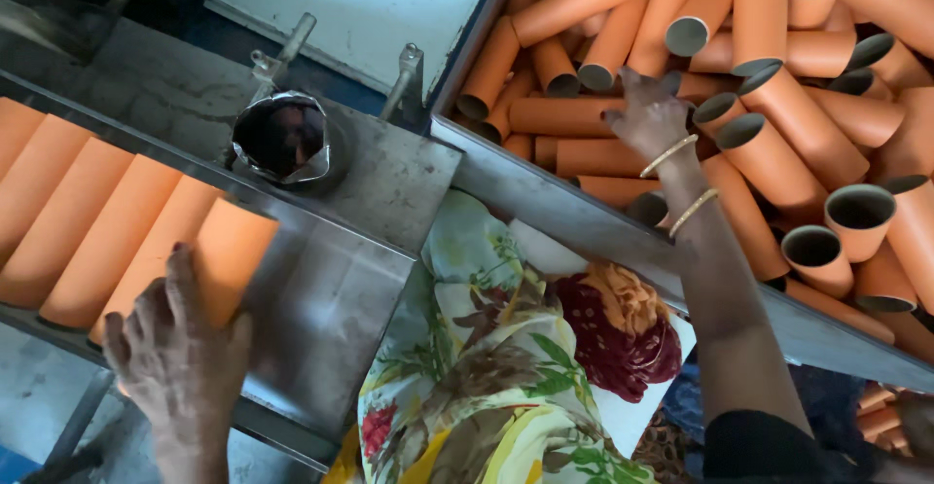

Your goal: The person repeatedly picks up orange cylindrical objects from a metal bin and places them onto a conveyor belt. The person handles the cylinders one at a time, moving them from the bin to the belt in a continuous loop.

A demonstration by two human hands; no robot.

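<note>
- Two hands are working among orange cardboard tubes, seen from the head camera.
- The left hand (180,348) is resting, fingers spread, on the end tube (229,255) of a row lying on the steel worktop (331,299).
- The right hand (647,114) is reaching, fingers splayed, onto loose tubes (778,143) piled in a metal bin (584,221).

Soft even daylight, mild blur, dim corners.
</note>
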